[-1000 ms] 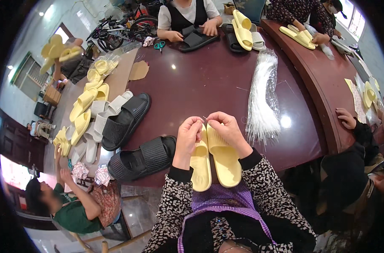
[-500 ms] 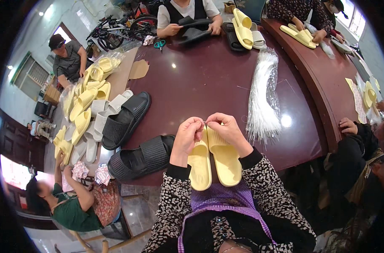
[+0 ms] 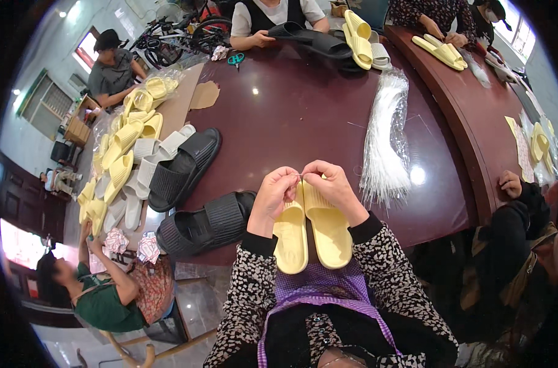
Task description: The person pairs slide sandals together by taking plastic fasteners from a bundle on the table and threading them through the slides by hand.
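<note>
A pair of yellow slippers [image 3: 330, 239] lies side by side in front of me, heels toward my body. Above their toe straps, my left hand [image 3: 277, 190] and my right hand [image 3: 331, 189] meet fingertip to fingertip, both closed in a pinch. Between them shows a sliver of a thin white tie [image 3: 301, 175]; most of it is hidden by my fingers. The front of the slippers is partly covered by my hands. Right of them lies a bundle of long thin white ties [image 3: 382, 144] in a clear bag.
Large black slippers [image 3: 208, 226] lie to my left, beside a pile of yellow slippers [image 3: 124, 144] and grey ones. Across the table [image 3: 285, 116], a person handles black slippers [image 3: 312, 42] near green-handled scissors [image 3: 236, 59]. Other people sit left and right.
My hands stay pinched together over the slippers, with only a slight shift of the fingers. The person opposite has turned the black slippers and moved them rightward.
</note>
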Demonstrator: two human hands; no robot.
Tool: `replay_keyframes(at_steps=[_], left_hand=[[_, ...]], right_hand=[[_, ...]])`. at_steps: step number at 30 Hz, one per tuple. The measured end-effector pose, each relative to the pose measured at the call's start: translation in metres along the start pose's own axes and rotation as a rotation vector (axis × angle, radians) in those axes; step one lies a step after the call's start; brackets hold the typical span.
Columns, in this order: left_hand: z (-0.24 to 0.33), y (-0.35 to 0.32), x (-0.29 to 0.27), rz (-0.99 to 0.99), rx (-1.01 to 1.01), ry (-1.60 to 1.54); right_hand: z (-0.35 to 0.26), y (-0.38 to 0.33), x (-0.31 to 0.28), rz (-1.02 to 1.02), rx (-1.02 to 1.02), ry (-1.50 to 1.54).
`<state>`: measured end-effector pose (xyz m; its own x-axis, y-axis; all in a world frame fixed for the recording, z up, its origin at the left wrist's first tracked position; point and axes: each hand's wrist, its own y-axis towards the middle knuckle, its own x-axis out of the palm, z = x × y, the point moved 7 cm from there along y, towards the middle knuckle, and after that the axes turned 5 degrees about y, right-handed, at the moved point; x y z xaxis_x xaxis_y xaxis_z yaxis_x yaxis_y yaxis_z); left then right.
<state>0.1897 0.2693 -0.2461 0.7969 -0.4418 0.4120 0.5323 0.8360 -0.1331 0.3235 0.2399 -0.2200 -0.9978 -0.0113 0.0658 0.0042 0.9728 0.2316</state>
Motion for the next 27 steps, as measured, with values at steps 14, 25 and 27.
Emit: replay_keyframes(at_steps=[14, 25, 27], left_hand=[[0.013, -0.022, -0.010, 0.273, 0.254, 0.187], [0.118, -0.243, -0.132, 1.341, 0.658, 1.368], [0.113, -0.272, -0.175, 1.408, 0.611, 1.412]], right_hand=[[-0.021, -0.005, -0.012, 0.195, -0.297, -0.203], [-0.056, -0.087, 0.025, -0.100, -0.032, -0.778], [-0.041, -0.081, 0.028, -0.086, -0.021, -0.827]])
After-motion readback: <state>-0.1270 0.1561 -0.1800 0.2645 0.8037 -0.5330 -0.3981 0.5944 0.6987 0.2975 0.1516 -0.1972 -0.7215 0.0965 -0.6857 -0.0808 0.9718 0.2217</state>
